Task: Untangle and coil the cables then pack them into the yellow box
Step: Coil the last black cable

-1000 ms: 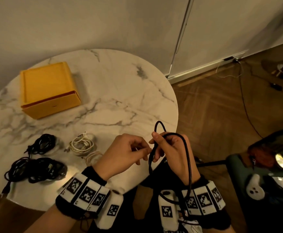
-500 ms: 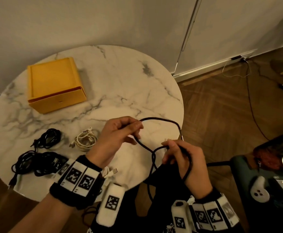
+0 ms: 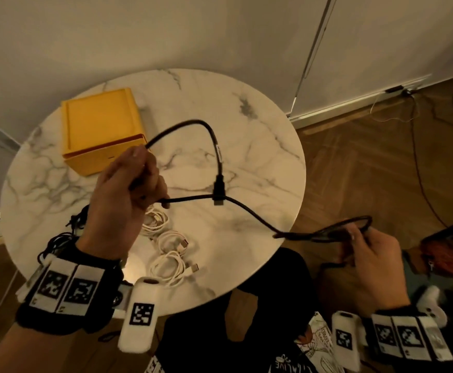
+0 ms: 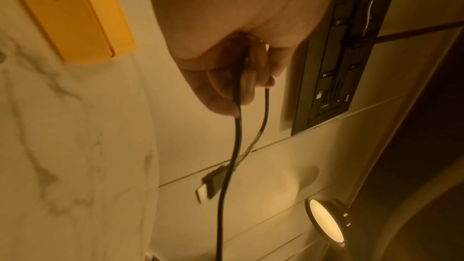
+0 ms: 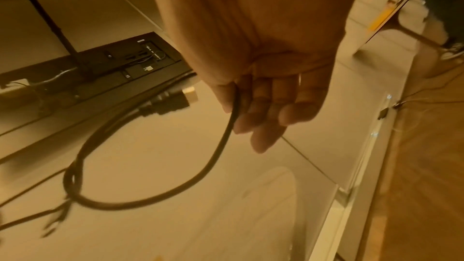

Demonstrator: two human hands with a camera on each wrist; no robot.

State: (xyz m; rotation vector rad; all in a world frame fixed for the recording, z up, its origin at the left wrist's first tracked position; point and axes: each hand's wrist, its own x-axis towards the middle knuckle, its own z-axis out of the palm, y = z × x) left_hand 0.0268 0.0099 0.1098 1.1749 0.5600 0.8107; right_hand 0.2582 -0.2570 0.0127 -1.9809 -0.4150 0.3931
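A black cable (image 3: 249, 211) stretches in the air between my two hands above the round marble table (image 3: 260, 146). My left hand (image 3: 136, 179) grips it in curled fingers in front of the yellow box (image 3: 98, 130); a loop arches up from the fist and its plug (image 3: 218, 189) hangs down across the taut strand. The left wrist view shows the cable (image 4: 237, 106) running out of the left hand (image 4: 241, 84). My right hand (image 3: 365, 243) holds a small loop of the cable off the table's right edge, and the right wrist view shows the strand (image 5: 226, 132) pinched at the thumb.
White coiled cables (image 3: 171, 251) lie on the table near its front edge. Black cable bundles (image 3: 61, 238) sit at the left, partly behind my left wrist. Wooden floor with a loose wire (image 3: 421, 168) lies to the right, a white wall behind.
My hands have pulled apart: the left rose up and left toward the yellow box, the right swung out past the table's right edge. The cable is now drawn out between them, plug hanging free.
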